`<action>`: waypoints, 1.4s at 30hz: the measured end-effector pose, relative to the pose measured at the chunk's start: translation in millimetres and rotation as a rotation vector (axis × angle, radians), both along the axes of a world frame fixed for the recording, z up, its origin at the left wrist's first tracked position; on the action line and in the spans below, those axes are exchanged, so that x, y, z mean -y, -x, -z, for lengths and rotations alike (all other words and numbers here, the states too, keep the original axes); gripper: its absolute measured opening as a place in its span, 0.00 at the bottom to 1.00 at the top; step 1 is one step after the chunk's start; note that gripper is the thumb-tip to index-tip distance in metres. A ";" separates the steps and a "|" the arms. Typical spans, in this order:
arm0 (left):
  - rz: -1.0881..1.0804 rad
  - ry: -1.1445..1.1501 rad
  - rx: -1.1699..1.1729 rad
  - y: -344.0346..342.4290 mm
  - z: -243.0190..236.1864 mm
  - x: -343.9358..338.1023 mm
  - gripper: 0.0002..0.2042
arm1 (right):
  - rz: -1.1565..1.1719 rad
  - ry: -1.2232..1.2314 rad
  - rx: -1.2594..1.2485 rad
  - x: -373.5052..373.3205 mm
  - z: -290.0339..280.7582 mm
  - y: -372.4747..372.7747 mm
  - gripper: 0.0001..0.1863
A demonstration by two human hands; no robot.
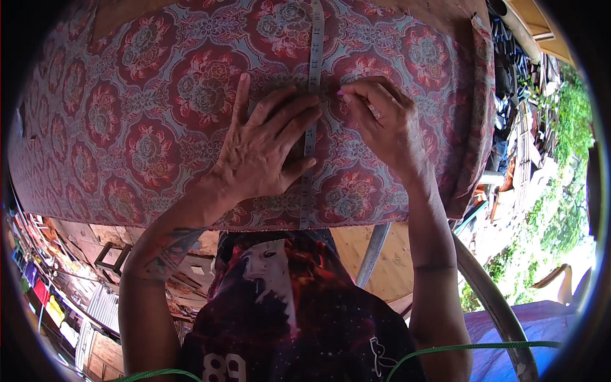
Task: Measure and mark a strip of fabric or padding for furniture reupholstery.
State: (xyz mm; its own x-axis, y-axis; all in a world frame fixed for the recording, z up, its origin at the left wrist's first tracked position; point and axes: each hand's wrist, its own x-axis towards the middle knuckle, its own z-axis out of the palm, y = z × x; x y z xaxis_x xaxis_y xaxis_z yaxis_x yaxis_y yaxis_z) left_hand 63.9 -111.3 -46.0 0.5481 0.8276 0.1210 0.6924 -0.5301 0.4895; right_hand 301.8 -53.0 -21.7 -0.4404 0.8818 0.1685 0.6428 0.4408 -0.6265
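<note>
A red and grey-blue floral fabric [210, 89] is spread over the work surface. Running from the far side to its near edge is a pale measuring tape [314, 54]. My left hand [261, 143] lies on the fabric with its fingers stretched out, the fingertips and thumb pressing on the tape. To the right of the tape, my right hand [391, 121] pinches a small pink piece of chalk [340, 93] between thumb and forefinger, close to the cloth. The chalk is mostly covered by the fingertips.
The fabric's right side ends in a folded edge [474, 127]. Beside it are a curved metal pipe [490, 286] and a heap of mixed items [512, 121]. A small dark frame [111, 258] stands at lower left. Green cord [471, 347] crosses near my body.
</note>
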 end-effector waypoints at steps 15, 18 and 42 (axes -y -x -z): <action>-0.039 0.108 -0.013 -0.9 -10.7 -9.1 0.47 | -0.009 -0.036 -0.033 -17.6 9.6 11.5 0.07; -0.023 0.104 -0.076 -1.2 -15.4 -12.4 0.48 | -0.010 -0.075 -0.045 -23.7 11.9 13.8 0.07; 0.027 0.085 -0.165 -4.4 -28.9 -23.3 0.48 | -0.115 -0.151 -0.007 -33.0 15.2 18.3 0.09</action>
